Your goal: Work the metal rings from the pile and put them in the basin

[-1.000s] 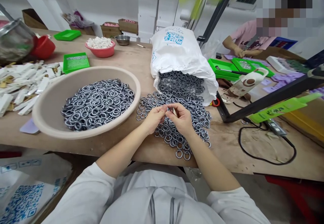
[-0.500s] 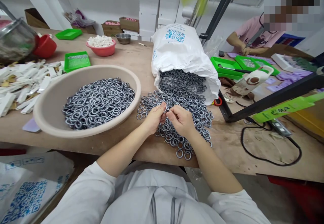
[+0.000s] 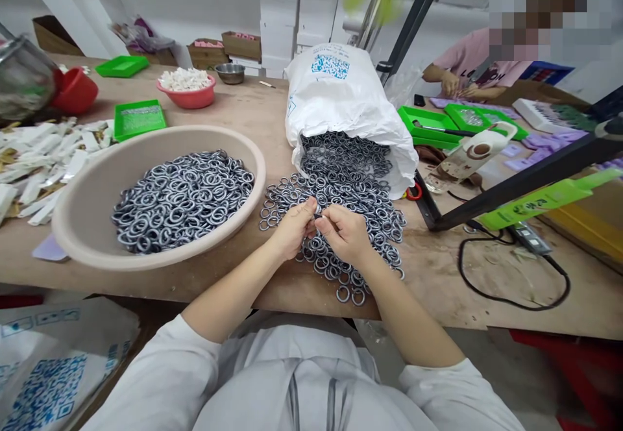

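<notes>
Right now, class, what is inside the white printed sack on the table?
Shiny grey rings show inside the open mouth of the white printed sack; whatever lies deeper is covered by its walls and cannot be seen.

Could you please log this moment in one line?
left hand: shiny grey ring; right hand: dark item, unclear; beneath: loose grey rings; round beige basin: more rings

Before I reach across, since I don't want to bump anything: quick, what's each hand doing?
Left hand: closed, pinching a grey ring.
Right hand: closed on a small dark piece, too small to identify.
</notes>
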`<state>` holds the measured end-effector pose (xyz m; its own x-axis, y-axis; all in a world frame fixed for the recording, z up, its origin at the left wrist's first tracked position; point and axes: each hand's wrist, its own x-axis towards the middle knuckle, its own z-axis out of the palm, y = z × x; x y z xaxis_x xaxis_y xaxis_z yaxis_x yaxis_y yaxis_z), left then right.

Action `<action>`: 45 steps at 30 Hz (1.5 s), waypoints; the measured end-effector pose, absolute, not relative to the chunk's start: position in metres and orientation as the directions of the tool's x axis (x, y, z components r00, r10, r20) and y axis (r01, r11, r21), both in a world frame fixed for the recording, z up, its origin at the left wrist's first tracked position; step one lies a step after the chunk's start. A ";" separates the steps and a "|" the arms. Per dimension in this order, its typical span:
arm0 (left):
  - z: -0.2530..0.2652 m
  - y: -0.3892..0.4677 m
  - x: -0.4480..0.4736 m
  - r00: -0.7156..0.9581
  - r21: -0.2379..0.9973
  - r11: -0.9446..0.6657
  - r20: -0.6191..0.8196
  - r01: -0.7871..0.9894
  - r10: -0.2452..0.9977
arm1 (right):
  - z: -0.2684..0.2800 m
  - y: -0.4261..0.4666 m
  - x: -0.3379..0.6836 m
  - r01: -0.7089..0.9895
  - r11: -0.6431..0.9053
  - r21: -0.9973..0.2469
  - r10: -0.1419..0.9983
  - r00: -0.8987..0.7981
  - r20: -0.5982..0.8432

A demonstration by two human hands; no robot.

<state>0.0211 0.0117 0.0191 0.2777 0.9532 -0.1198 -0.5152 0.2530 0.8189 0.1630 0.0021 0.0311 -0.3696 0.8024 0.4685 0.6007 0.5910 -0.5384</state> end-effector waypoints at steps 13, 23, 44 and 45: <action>0.023 0.006 0.023 0.361 0.862 0.191 -0.009 -0.470 0.932 | 0.023 0.032 0.189 0.638 0.336 -0.693 0.915 -0.047 0.400; 0.016 0.028 0.006 0.199 0.847 0.206 -0.121 -0.490 0.972 | 0.011 0.058 0.185 0.997 0.033 -0.069 0.995 -0.026 0.096; 0.021 0.014 0.019 0.474 0.774 0.485 -0.275 -0.407 0.836 | 0.013 0.032 0.175 0.124 0.256 -0.959 0.952 -0.206 0.227; 0.021 0.014 0.019 0.456 0.779 0.470 -0.268 -0.416 0.849 | 0.013 0.032 0.175 0.110 0.269 -0.957 0.949 -0.199 0.244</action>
